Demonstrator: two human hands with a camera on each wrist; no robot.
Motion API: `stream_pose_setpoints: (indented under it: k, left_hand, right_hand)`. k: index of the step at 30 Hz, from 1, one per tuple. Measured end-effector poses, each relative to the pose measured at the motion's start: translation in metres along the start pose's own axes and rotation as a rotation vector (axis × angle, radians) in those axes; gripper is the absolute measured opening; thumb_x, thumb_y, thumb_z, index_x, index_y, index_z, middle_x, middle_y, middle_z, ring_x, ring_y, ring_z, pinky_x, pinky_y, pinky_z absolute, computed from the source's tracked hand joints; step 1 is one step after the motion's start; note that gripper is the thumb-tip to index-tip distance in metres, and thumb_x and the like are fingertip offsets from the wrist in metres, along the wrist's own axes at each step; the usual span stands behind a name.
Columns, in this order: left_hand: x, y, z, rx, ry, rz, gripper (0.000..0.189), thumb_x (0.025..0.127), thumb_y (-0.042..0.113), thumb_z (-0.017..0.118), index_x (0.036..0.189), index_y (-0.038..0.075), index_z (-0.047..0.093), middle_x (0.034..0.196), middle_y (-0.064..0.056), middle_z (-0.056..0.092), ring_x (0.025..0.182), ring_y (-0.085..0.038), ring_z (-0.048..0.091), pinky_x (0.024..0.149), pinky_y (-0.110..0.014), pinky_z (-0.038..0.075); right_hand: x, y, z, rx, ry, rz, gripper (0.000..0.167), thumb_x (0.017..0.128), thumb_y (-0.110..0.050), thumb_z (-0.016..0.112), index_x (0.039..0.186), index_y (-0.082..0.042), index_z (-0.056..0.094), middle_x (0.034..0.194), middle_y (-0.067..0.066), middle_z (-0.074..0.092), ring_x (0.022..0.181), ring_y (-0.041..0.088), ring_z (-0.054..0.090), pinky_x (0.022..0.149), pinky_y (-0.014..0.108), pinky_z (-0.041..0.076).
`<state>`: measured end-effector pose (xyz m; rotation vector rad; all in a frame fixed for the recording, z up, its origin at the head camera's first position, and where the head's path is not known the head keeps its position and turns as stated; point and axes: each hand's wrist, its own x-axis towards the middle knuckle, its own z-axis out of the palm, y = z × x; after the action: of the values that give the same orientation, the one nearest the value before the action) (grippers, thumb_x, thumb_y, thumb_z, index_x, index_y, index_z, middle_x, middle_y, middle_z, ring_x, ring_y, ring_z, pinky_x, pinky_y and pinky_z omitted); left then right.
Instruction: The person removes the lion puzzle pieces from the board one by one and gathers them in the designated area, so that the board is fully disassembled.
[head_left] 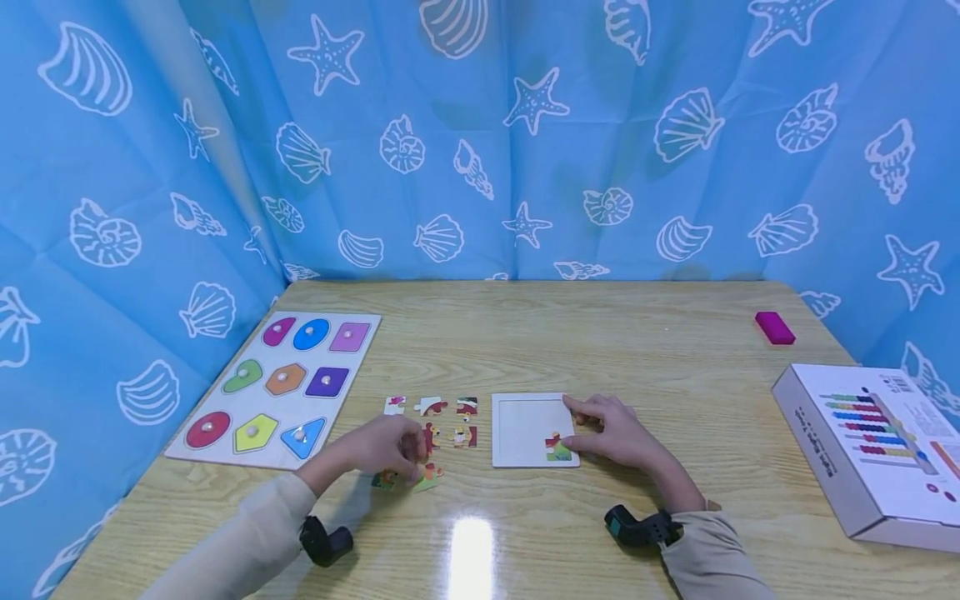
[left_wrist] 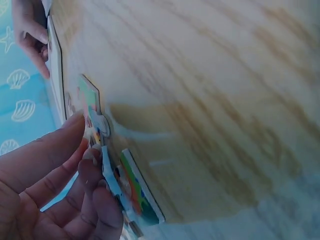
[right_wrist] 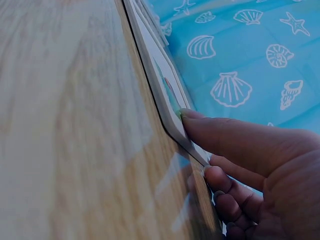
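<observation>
My left hand (head_left: 390, 450) is over the left part of a group of loose jigsaw pieces (head_left: 465, 436). In the left wrist view its thumb and index finger pinch a jigsaw piece (left_wrist: 103, 124) with a rounded tab, partly hidden by the fingers. A green-edged piece (left_wrist: 142, 192) lies just below those fingers. My right hand (head_left: 615, 433) holds the right edge of a white puzzle tray (head_left: 521, 458); the thumb lies over the rim, other fingers along the side. One piece with green and red (head_left: 557, 448) sits in the tray's lower right corner, beside that thumb.
At the left lies a knobbed shape board (head_left: 258, 398) with coloured shapes. A white box (head_left: 832, 450) stands at the right, and a magenta block (head_left: 775, 328) is further back. A blue curtain (head_left: 480, 150) with white shells borders the wooden table (head_left: 585, 350).
</observation>
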<state>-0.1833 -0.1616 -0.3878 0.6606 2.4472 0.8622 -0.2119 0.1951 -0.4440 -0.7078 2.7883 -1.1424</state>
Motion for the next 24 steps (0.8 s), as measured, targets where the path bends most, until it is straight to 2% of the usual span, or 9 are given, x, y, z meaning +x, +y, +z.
stream_pose_setpoints:
  k: [6, 13, 17, 24]
  left_hand:
    - [0.0035, 0.0018, 0.0018, -0.027, -0.026, 0.045, 0.017, 0.078, -0.003, 0.074, 0.087, 0.001, 0.060, 0.074, -0.001, 0.060, 0.067, -0.010, 0.053, 0.061, -0.025, 0.044]
    - [0.0062, 0.0043, 0.0043, 0.020, -0.025, 0.089, 0.012, 0.080, -0.002, 0.072, 0.086, 0.002, 0.063, 0.078, 0.000, 0.060, 0.070, -0.006, 0.054, 0.065, -0.023, 0.046]
    - [0.0068, 0.0060, 0.0059, 0.048, -0.020, 0.103, 0.011, 0.081, 0.003, 0.073, 0.085, 0.003, 0.064, 0.076, 0.003, 0.060, 0.069, -0.005, 0.054, 0.064, -0.022, 0.046]
    - [0.0089, 0.0091, 0.0092, 0.099, -0.029, 0.115, 0.023, 0.072, 0.003, 0.081, 0.084, 0.005, 0.061, 0.073, 0.002, 0.059, 0.066, -0.006, 0.054, 0.061, -0.023, 0.046]
  right_hand:
    - [-0.0004, 0.0005, -0.0008, -0.001, 0.002, -0.004, 0.064, 0.080, -0.029, 0.076, 0.131, 0.001, 0.053, 0.087, -0.002, 0.050, 0.082, 0.018, 0.040, 0.074, 0.036, 0.028]
    - [-0.0014, -0.0012, -0.0008, 0.006, -0.003, -0.024, 0.064, 0.080, -0.029, 0.076, 0.131, 0.002, 0.053, 0.086, -0.002, 0.050, 0.080, 0.017, 0.040, 0.072, 0.035, 0.029]
    - [-0.0009, -0.0016, -0.0007, 0.009, -0.004, -0.037, 0.064, 0.080, -0.029, 0.077, 0.130, 0.003, 0.053, 0.085, -0.002, 0.049, 0.078, 0.017, 0.040, 0.071, 0.034, 0.029]
    - [-0.0008, 0.0001, -0.0004, 0.013, 0.007, -0.019, 0.064, 0.079, -0.029, 0.077, 0.131, 0.002, 0.054, 0.086, -0.002, 0.050, 0.080, 0.017, 0.039, 0.071, 0.034, 0.029]
